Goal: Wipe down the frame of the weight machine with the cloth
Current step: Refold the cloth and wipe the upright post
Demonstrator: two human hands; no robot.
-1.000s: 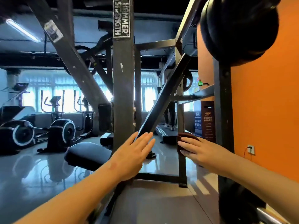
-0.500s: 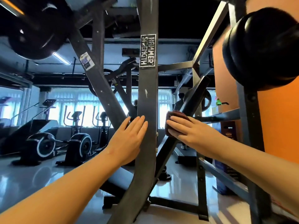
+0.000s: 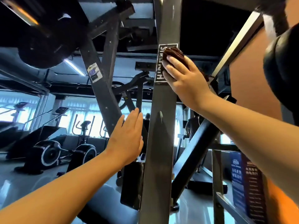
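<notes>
A grey upright post (image 3: 159,143) of the weight machine frame rises through the middle of the view, with a black-and-white label (image 3: 159,75) high on it. My right hand (image 3: 182,78) presses a dark brown folded cloth (image 3: 174,53) flat against the post, over the label, with straight fingers. My left hand (image 3: 127,136) is lower, fingers straight and together, against the left edge of the same post. It holds nothing.
A slanted frame beam (image 3: 100,88) with a sticker crosses at the left, and another dark beam (image 3: 194,147) slants at the lower right. Black weight plates hang at upper left (image 3: 43,46) and at the right edge (image 3: 281,65). Elliptical machines (image 3: 53,147) stand behind. An orange wall (image 3: 247,88) is at the right.
My right hand moved the cloth from the slanted right beam up onto the central post's label. The view tilted upward. My left hand stays at the post's left edge.
</notes>
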